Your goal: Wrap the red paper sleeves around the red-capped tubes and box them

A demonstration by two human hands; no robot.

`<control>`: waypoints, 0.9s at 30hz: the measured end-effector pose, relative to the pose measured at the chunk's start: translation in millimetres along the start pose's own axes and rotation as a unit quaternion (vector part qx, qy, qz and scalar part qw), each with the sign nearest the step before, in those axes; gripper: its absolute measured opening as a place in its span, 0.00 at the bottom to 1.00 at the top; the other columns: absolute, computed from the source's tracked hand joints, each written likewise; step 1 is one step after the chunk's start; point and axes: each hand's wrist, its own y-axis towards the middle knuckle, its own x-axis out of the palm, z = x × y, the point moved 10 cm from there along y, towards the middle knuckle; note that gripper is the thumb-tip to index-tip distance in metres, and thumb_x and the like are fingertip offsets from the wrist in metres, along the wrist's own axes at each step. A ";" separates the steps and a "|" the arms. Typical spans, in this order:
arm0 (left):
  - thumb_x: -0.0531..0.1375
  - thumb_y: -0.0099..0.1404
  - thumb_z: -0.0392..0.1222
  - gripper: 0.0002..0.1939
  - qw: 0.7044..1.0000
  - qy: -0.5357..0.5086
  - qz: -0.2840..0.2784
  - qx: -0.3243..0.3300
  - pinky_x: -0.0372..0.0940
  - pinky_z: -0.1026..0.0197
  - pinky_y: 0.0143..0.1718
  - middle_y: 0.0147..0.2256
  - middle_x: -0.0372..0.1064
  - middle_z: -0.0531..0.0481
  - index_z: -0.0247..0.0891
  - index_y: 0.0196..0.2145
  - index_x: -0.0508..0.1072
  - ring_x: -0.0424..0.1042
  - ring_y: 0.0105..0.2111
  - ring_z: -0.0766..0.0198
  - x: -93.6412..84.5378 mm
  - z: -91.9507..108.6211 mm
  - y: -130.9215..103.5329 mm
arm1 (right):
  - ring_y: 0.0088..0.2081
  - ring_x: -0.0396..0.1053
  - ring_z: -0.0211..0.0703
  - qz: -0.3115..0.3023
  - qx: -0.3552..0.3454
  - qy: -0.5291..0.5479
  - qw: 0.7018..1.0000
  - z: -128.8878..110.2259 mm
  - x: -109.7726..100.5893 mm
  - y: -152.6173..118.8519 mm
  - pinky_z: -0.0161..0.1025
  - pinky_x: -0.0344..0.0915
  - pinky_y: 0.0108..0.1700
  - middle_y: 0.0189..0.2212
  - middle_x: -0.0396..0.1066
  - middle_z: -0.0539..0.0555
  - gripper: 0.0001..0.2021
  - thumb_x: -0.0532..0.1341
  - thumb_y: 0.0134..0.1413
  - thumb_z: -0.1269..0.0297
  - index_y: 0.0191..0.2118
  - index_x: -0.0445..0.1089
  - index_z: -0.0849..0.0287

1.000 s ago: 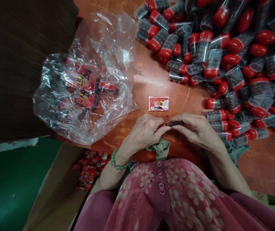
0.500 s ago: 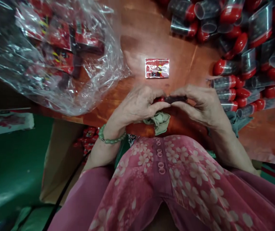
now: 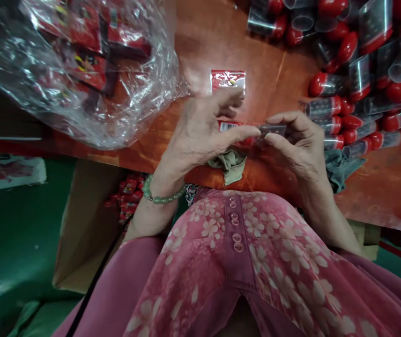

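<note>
Two hands, two packets

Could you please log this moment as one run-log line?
left hand: pinches red label | right hand: holds clear tube | red packet: flat on table | red-capped tubes: piled at right

i see a small clear tube with dark contents, lying level between the fingertips of both hands above the worktop's near edge. a red packet with a white barcode label meets its left end.
</note>
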 end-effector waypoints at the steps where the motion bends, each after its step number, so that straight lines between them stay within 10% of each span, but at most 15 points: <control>1: 0.70 0.54 0.47 0.18 0.999 -0.027 -0.003 0.026 0.68 0.55 0.49 0.39 0.75 0.51 0.31 0.37 0.76 0.76 0.46 0.60 -1.1 2.7 -2.3 | 0.32 0.74 0.38 0.017 -0.002 0.009 1.000 1.1 -1.9 -0.5 0.39 0.75 0.37 0.34 0.75 0.47 0.15 0.69 0.52 0.50 0.41 0.72 0.51; 8: 0.62 0.54 0.71 0.31 0.977 -0.214 0.005 -0.018 0.75 0.54 0.37 0.35 0.78 0.45 0.39 0.38 0.75 0.79 0.41 0.54 17.3 -30.3 -21.7 | 0.28 0.75 0.37 0.018 0.038 0.130 0.991 16.1 19.0 7.6 0.39 0.76 0.34 0.32 0.75 0.47 0.21 0.70 0.48 0.47 0.42 0.68 0.52; 21: 0.76 0.42 0.55 0.21 0.860 -0.451 0.159 -0.179 0.72 0.62 0.34 0.22 0.75 0.51 0.35 0.22 0.76 0.75 0.24 0.67 34.4 -67.5 -22.5 | 0.33 0.77 0.35 0.108 0.043 0.258 0.959 18.8 43.2 8.2 0.35 0.78 0.39 0.40 0.79 0.50 0.15 0.71 0.50 0.58 0.42 0.72 0.55; 27: 0.73 0.47 0.59 0.24 0.860 -0.464 0.144 -0.156 0.72 0.62 0.36 0.31 0.80 0.44 0.35 0.30 0.81 0.78 0.31 0.62 29.8 -64.0 -10.6 | 0.29 0.75 0.35 0.110 0.037 0.237 0.965 18.0 55.1 13.7 0.37 0.77 0.37 0.37 0.77 0.49 0.15 0.69 0.52 0.55 0.43 0.69 0.54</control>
